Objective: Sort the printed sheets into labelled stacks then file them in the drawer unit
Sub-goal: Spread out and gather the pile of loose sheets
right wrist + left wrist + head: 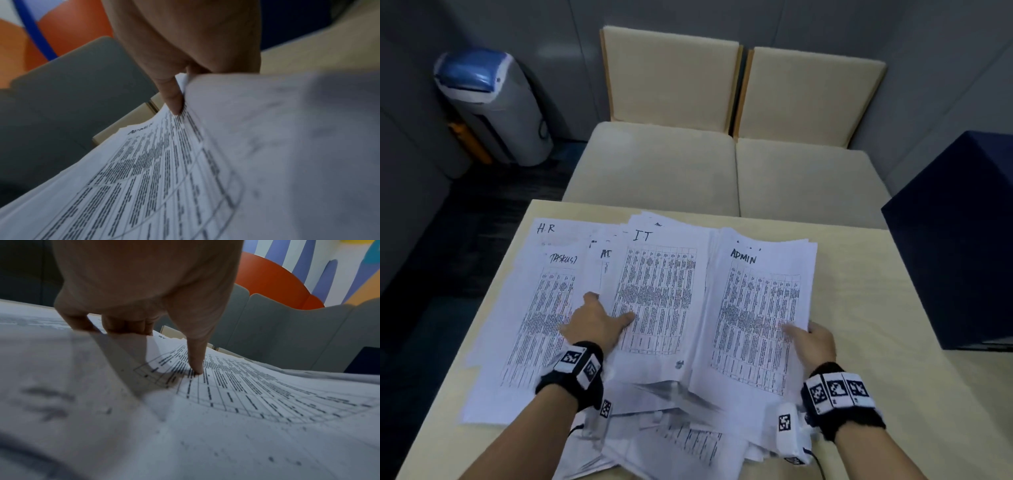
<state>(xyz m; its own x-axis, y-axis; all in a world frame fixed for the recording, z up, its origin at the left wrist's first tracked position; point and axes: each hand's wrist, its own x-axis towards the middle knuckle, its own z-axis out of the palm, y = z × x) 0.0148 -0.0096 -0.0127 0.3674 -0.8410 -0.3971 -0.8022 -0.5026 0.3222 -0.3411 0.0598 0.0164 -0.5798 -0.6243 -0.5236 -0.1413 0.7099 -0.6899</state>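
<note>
Three piles of printed table sheets lie side by side on the pale table [876,260]. The HR stack [534,308] is on the left, the IT stack [657,294] in the middle and the ADMIN stack [756,308] on the right. My left hand [599,322] grips the IT stack's left edge, thumb [195,365] pressed on top and fingers [123,326] curled under the sheets [257,391]. My right hand [813,339] grips the ADMIN stack's right edge. Its thumb [173,100] lies on the top sheet [154,170] and its fingers are hidden beneath.
More loose sheets [681,442] are heaped at the table's near edge under my wrists. A dark blue cabinet [959,246] stands at the table's right. Two beige chairs [722,164] face me beyond the table. A grey bin with a blue lid [489,102] stands at the far left.
</note>
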